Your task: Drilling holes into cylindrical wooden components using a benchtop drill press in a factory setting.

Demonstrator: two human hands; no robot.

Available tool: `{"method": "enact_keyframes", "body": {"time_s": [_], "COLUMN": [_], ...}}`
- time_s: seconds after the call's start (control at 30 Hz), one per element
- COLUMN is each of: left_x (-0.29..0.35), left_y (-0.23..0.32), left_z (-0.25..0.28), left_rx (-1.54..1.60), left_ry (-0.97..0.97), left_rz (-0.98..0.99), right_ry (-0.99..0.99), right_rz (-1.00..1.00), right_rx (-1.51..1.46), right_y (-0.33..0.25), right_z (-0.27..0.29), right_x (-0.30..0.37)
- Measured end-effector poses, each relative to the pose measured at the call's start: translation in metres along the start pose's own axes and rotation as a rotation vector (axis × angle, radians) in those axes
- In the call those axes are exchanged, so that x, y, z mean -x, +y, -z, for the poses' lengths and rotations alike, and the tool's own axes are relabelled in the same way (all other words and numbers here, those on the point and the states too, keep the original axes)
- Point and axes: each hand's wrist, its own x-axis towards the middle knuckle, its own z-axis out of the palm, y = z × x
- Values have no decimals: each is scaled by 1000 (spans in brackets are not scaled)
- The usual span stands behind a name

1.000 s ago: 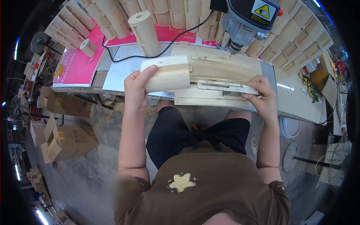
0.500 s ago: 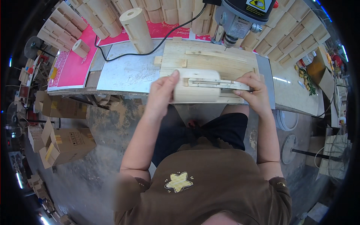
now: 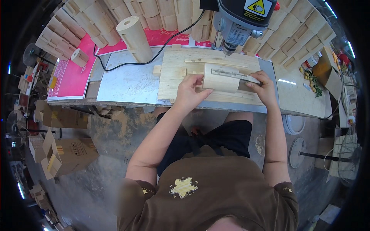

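A pale wooden cylinder [image 3: 220, 79] lies on its side on a wooden jig board [image 3: 181, 82] under the drill press [image 3: 241, 19]. My left hand [image 3: 190, 92] grips the cylinder's left end. My right hand [image 3: 263, 85] holds its right end, fingers over a metal strip [image 3: 235, 74] that runs along the top of the piece. The drill bit hangs just above and behind the cylinder, apart from it.
An upright wooden cylinder [image 3: 135, 34] stands on the metal-topped bench [image 3: 123, 82], a black cable [image 3: 154, 57] curving past it. Stacked wooden cylinders [image 3: 92, 27] line the back. A pink sheet [image 3: 73, 79] lies left. Cardboard boxes [image 3: 63, 154] sit on the floor.
The cylinder has moved from the bench's left front edge to the right, onto the jig under the drill. My left hand slid along with it; my right hand stays at the right end.
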Motion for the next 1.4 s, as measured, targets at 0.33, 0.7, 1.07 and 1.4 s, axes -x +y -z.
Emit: {"method": "enact_keyframes", "body": {"time_s": [0.33,0.7,1.07,1.4], "left_x": [-29,-34,-39,-38], "left_y": [-36,-39,-43,-40], "left_z": [-3,10,12,14], "left_rx": [-619,-637,-629,-609], "left_ry": [136,-6,-37,-44], "left_rz": [-242,-173,-172,-139], "right_ry": [114,344,388,498], "right_rz": [66,294,192,329], "right_rx": [126,-246,365,247], "right_y": [13,-50,-131,-82], "right_z": [-22,47,67,-7], "right_x": [-47,-105,-125,-23]}}
